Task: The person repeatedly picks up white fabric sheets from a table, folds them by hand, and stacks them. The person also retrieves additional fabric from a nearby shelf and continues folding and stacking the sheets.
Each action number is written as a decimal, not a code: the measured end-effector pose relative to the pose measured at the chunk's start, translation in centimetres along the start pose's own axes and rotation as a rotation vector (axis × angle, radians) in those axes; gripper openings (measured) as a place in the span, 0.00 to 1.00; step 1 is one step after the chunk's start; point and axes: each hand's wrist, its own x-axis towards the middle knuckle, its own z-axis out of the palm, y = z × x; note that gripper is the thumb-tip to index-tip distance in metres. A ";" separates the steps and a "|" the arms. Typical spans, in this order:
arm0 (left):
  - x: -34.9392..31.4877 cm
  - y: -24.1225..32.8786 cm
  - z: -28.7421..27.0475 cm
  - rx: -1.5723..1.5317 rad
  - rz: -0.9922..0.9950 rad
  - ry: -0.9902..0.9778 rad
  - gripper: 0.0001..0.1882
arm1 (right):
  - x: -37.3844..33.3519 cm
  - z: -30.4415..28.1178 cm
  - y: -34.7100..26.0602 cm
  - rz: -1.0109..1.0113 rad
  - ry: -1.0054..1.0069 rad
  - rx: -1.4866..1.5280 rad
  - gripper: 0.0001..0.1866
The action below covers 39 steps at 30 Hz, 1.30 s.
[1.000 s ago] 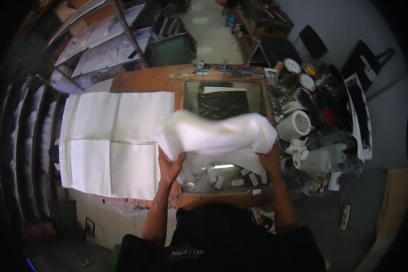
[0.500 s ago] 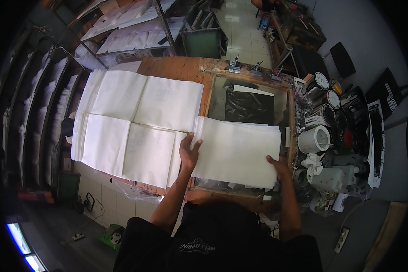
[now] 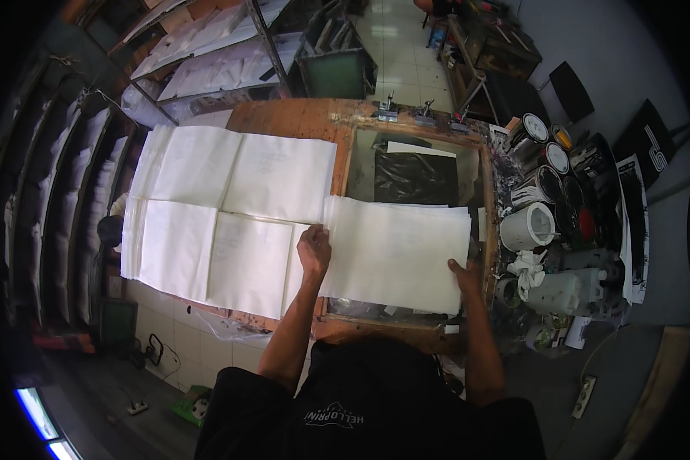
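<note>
In the head view, with 12 o'clock away from the person, a loose stack of white sheets (image 3: 395,253) lies over the lower part of a glass panel (image 3: 359,170) set into the wooden desk (image 3: 276,115). It looks light, thin and floppy, with layers that could slide and corners that would crease, so opposite edges, held with flat support, seem the best places to grip.

The left hand (image 3: 314,251) is at its 9 o'clock edge, fingers curled in; the right hand (image 3: 464,277) is between 3 and 4, thumb on the edge. I cannot tell whether either one pinches.

White piles (image 3: 195,165) cover the desk towards 9 and 10 o'clock; a dark plastic sheet (image 3: 414,178) and metal clamps (image 3: 425,115) sit near 12. A white bucket (image 3: 523,232) stands near 3, cans (image 3: 535,129) between 1 and 2. Beyond, shelves (image 3: 257,31) stand at 10 to 11, and a pale tiled floor (image 3: 395,57) shows at 12.
</note>
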 end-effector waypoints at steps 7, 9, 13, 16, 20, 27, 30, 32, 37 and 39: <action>0.6 -0.9 0.8 0.046 0.140 0.033 0.15 | -0.5 0.0 -0.3 -0.017 0.000 -0.029 0.15; 0.9 -0.9 0.8 -0.013 0.025 0.013 0.14 | -0.3 -0.1 0.2 -0.015 0.000 -0.026 0.15; 1.7 -3.0 1.2 -0.646 -0.409 -0.057 0.12 | -0.1 0.3 0.6 -0.018 0.035 0.020 0.16; 3.0 -3.9 0.6 -0.886 -0.634 -0.234 0.13 | -0.2 0.3 0.1 0.032 0.030 0.033 0.16; 3.3 -4.0 0.2 -0.290 -0.212 -0.005 0.12 | 0.6 0.2 1.2 0.012 0.005 0.052 0.16; 6.3 5.0 -9.6 0.500 0.346 0.388 0.10 | 1.2 0.4 2.6 -0.033 0.073 -0.060 0.18; 5.3 16.8 -14.8 0.412 0.456 0.132 0.06 | 1.4 0.3 2.6 -0.030 0.049 -0.117 0.19; 2.6 24.1 -15.2 0.273 0.635 -0.085 0.06 | 1.8 0.6 2.8 -0.061 0.056 -0.124 0.20; -2.4 36.4 -15.0 -0.126 0.703 -0.437 0.09 | 1.1 0.5 1.7 -0.026 0.050 -0.112 0.20; -2.0 37.2 -14.9 -0.368 0.584 -0.491 0.12 | 0.0 0.8 -0.3 0.001 0.024 -0.060 0.17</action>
